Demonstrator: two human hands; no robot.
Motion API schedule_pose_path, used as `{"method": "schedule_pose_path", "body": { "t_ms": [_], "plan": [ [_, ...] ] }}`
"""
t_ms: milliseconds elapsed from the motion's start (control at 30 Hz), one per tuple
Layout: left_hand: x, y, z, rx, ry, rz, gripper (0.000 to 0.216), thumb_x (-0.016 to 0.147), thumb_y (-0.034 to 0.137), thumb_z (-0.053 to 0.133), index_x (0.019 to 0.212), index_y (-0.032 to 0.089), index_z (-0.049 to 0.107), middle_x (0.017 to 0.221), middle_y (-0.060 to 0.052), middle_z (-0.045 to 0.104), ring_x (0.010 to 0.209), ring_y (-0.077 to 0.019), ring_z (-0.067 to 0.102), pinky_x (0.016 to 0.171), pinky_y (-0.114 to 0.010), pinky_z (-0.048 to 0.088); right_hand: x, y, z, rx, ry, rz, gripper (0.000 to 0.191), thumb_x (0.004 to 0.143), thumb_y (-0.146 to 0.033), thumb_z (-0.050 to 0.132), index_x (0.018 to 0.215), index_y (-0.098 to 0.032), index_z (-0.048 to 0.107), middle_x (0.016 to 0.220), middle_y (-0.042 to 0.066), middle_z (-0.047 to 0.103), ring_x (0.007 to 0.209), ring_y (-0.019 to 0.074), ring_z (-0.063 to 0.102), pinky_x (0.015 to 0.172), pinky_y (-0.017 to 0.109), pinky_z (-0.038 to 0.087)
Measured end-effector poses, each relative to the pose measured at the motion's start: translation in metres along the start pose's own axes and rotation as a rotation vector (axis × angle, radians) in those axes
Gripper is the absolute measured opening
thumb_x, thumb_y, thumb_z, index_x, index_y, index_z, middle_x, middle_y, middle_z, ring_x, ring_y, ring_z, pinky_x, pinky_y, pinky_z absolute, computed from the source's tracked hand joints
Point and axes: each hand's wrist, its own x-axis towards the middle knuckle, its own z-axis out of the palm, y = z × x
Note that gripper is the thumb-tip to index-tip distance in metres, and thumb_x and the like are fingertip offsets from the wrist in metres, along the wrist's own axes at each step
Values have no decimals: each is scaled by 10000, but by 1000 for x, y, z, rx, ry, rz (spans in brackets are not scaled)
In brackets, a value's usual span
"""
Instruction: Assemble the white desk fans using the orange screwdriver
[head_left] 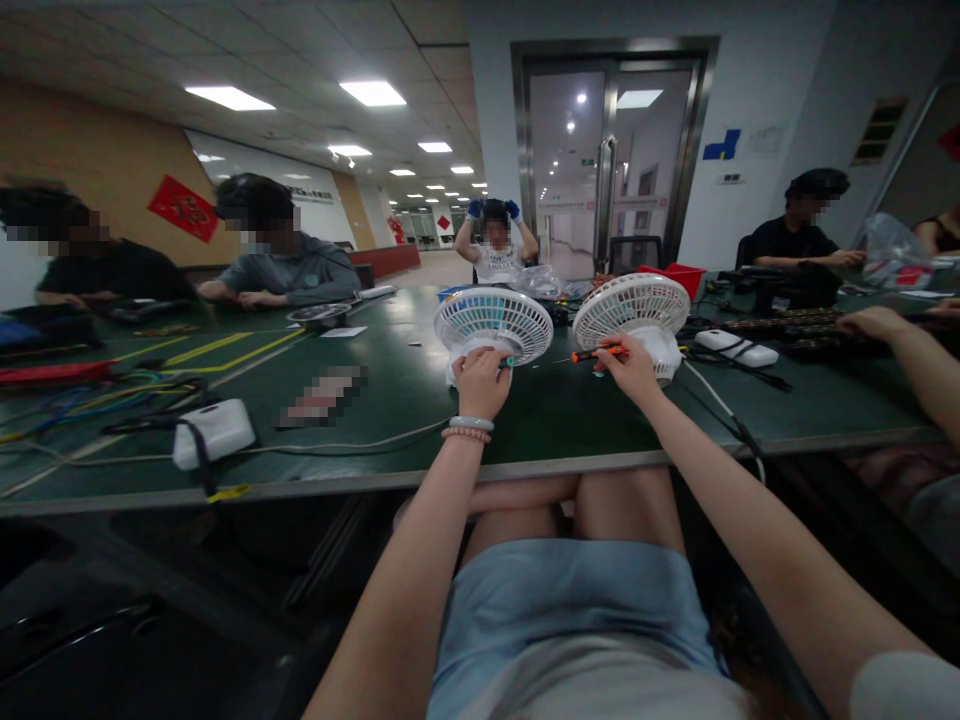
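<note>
Two small white fans stand on the green table (390, 400) in front of me. My left hand (480, 382) is closed on the lower rim of the left fan (493, 322), near a small teal part. My right hand (631, 370) is closed on an orange-handled screwdriver (598, 353), held level just below the right fan (631, 308). The screwdriver's tip points left toward the gap between the two fans. A bead bracelet and a pale bangle sit on my left wrist.
A white adapter box (217, 430) with a cable lies at the left, beside coloured wires (90, 395). A white power strip (735, 348) lies at the right. Several people sit round the table; another person's arm (911, 355) reaches in from the right. A red bin (679, 276) stands behind.
</note>
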Motion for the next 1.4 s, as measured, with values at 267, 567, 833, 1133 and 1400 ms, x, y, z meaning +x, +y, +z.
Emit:
{"method": "schedule_pose_path", "body": {
  "t_ms": [267,567,833,1133,1400],
  "plan": [
    [1,-1,2,2,-9,-5,204,788,215,491,954,250,604,992,-36,664,1087,-239,498,913,-436,235,1,-5,1,139,25,60,328,691,-400,645,910,-171,559,647,-22,621,560,153,630,589,334,544],
    [1,-1,1,9,-12,-8,206,786,215,495,956,249,606,993,-35,665,1081,-239,499,910,-430,240,0,-6,3,424,-63,166,376,668,-303,667,990,-169,527,778,-3,655,687,142,664,694,326,550],
    [2,0,1,2,-6,-9,201,784,217,497,950,248,607,989,-36,667,1079,-237,500,912,-431,237,12,-16,11,461,-21,209,391,668,-380,653,962,-181,491,710,-29,614,566,117,619,571,283,525],
    [1,-2,1,-5,-9,-11,216,772,207,498,955,250,605,1006,-33,660,1086,-231,499,911,-423,247,54,-46,52,175,445,144,379,813,-576,339,907,-216,411,682,-20,505,525,124,534,483,269,436],
    [1,0,0,0,-20,-11,213,780,203,493,958,245,603,1003,-38,662,1085,-236,497,899,-429,247,22,-39,55,102,559,155,388,832,-574,313,974,-214,350,733,-6,489,442,105,464,440,263,402]
  ]
}}
